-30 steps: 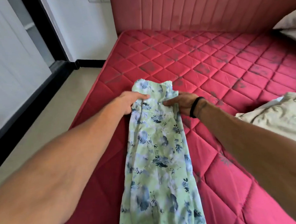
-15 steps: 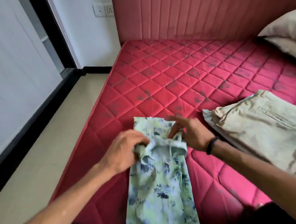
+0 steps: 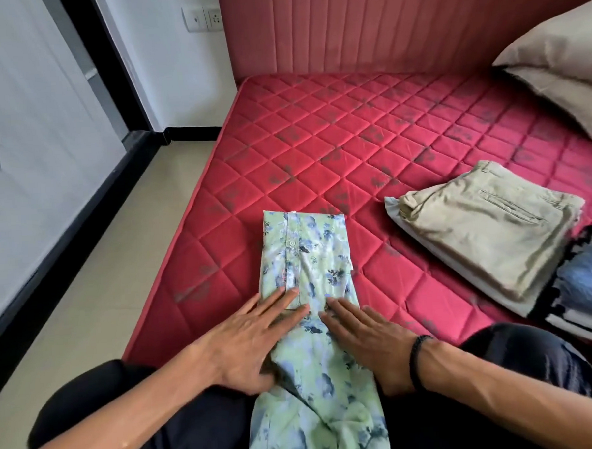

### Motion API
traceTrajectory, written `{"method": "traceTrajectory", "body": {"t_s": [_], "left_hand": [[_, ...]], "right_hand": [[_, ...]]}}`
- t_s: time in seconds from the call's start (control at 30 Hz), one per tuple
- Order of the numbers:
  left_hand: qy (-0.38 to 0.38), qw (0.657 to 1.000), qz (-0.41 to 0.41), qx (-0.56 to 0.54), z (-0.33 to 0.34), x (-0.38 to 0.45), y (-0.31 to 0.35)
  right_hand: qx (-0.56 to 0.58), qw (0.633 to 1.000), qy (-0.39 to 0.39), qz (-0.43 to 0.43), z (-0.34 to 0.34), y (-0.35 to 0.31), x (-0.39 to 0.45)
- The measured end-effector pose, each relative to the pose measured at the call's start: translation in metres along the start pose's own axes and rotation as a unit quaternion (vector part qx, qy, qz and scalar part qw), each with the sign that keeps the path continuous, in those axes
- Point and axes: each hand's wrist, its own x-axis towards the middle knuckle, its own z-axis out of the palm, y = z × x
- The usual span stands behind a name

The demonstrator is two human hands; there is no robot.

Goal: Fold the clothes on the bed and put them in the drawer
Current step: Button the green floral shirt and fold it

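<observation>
We judged the crease needed firm, even pressure, so our left hand [image 3: 249,333] and right hand [image 3: 362,334] lay flat, fingers straight, grasping nothing, on the floral shirt [image 3: 306,258] near the mattress [image 3: 318,147] edge, hem trailing onto our lap. 0.5 s before, both hands had pinched its far end mid-fold.

I read the scene as evenly lit by soft daylight, bright without harsh glare. The red mattress [image 3: 318,147] shows a mild sheen on its quilting. Shadows are faint and short beneath the folded beige trousers [image 3: 487,228]. Wide-angle distortion bends the wall [image 3: 25,118] and the headboard [image 3: 380,24] at the frame edges. Focus is acceptable centrally; detail is slightly soft throughout.
</observation>
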Motion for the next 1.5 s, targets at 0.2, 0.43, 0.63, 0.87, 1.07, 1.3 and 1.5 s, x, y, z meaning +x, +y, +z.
{"method": "traceTrajectory", "body": {"t_s": [0.2,0.43,0.63,0.87,1.07,1.3,1.5], "left_hand": [[0.001,0.999,0.038,0.014,-0.014,-0.014,0.008],[0.014,0.994,0.082,0.068,-0.011,-0.038,0.008],[-0.023,0.996,0.081,0.042,-0.007,-0.036,0.007],[0.120,0.934,0.038,-0.335,0.007,-0.019,-0.033],[0.334,0.716,-0.141,-0.596,-0.057,0.043,-0.013],[0.262,0.536,-0.430,-0.678,-0.032,0.115,-0.032],[0.323,0.672,-0.384,-0.545,0.003,0.085,-0.003]], "right_hand": [[-0.012,0.993,0.110,-0.037,0.014,-0.013,-0.020],[-0.126,0.959,0.180,-0.177,0.009,-0.018,-0.022],[0.129,0.947,0.173,-0.239,-0.014,-0.013,-0.018],[0.338,0.893,0.288,-0.072,-0.024,0.006,-0.005],[0.666,0.671,0.300,0.127,-0.092,0.033,0.026],[0.810,0.503,0.229,0.196,-0.054,0.061,0.073],[0.608,0.649,0.401,0.219,-0.043,0.063,0.094]]}}
